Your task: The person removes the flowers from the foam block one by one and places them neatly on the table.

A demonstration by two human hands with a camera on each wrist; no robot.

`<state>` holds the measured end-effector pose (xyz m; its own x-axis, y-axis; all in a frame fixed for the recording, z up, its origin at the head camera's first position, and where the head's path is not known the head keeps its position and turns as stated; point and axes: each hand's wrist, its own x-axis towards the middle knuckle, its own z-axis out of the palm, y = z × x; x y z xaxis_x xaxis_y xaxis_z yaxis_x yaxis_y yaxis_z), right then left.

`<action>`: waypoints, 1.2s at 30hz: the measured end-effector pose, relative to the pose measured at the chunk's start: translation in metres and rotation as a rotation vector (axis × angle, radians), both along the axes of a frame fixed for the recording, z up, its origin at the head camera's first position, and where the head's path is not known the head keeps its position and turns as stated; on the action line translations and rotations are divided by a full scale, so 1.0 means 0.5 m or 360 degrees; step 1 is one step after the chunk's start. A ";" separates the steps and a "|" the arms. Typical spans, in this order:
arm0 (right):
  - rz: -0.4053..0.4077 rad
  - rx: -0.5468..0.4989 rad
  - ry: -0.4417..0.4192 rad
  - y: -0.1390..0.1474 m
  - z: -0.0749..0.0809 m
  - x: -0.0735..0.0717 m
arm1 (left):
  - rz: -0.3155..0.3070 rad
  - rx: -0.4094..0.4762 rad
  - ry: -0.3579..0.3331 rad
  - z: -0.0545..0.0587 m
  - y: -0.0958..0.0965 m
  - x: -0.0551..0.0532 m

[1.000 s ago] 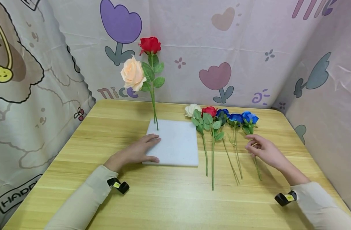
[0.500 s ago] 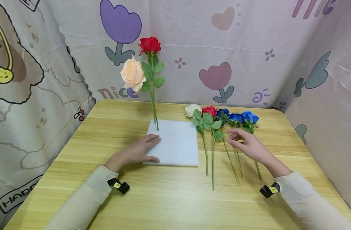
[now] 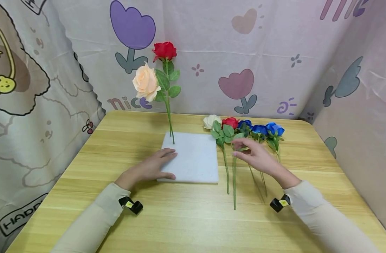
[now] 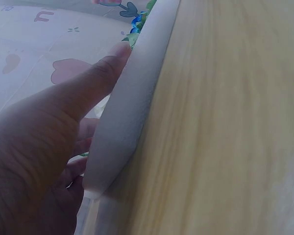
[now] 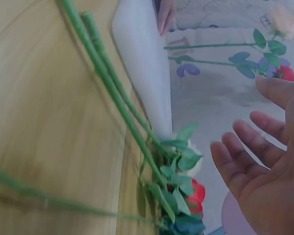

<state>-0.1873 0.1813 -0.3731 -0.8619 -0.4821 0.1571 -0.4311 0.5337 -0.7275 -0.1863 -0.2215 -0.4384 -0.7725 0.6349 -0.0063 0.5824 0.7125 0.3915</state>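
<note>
My left hand (image 3: 148,167) rests on the left edge of a white foam board (image 3: 196,161), fingers spread on its top; the left wrist view shows the thumb along the board's side. A red rose (image 3: 165,51) and a peach rose (image 3: 146,82) stand upright in the board's back left part. My right hand (image 3: 256,156) hovers over the stems of the lying flowers, nearest to a lying red rose (image 3: 230,122). In the right wrist view its fingers (image 5: 245,152) are loosely bent, apart from the green stems (image 5: 112,88), with nothing in them.
A white rose (image 3: 212,121) lies left of the lying red rose. Several blue roses (image 3: 275,128) lie to the right, stems toward the front of the wooden table (image 3: 193,218). A printed cloth (image 3: 196,35) hangs behind and at both sides.
My right hand has moved left, from beside the rightmost blue rose to above the lying red rose's stem. My left hand, the board and the standing roses have stayed in place.
</note>
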 end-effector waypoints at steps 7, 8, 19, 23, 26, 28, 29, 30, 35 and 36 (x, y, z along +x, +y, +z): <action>0.0067 -0.0082 -0.0038 -0.043 -0.003 -0.015 | 0.0006 0.0007 -0.0015 0.000 0.002 0.001; 0.0066 -0.0090 -0.0049 -0.052 0.005 -0.012 | 0.0005 0.0007 -0.0013 0.000 0.003 0.001; 0.0098 -0.0132 -0.0051 -0.115 0.001 -0.041 | -0.0014 0.0024 0.0004 -0.010 0.001 -0.008; 0.0106 -0.0132 -0.0078 -0.138 0.000 -0.051 | -0.0018 0.0039 0.0017 -0.011 -0.003 -0.010; 0.0119 -0.0159 -0.0090 -0.155 -0.004 -0.060 | -0.0016 0.0039 0.0010 -0.011 -0.005 -0.011; 0.0129 -0.0177 -0.0092 -0.166 -0.007 -0.066 | -0.0014 0.0034 0.0007 -0.011 -0.005 -0.011; 0.0132 -0.0182 -0.0087 -0.171 -0.009 -0.070 | -0.0014 0.0033 0.0008 -0.012 -0.005 -0.011; 0.0134 -0.0191 -0.0085 -0.176 -0.009 -0.073 | -0.0015 0.0032 0.0011 -0.012 -0.005 -0.011; 0.0114 -0.0180 -0.0085 -0.200 -0.008 -0.085 | -0.0010 0.0041 0.0005 -0.011 -0.003 -0.011; 0.0108 -0.0175 -0.0086 -0.204 -0.008 -0.088 | -0.0004 0.0037 -0.0003 -0.011 -0.002 -0.011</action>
<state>-0.2311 0.0793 -0.3771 -0.8365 -0.5220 0.1668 -0.4224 0.4203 -0.8031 -0.1917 -0.2226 -0.4437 -0.7708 0.6371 0.0072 0.5836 0.7014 0.4093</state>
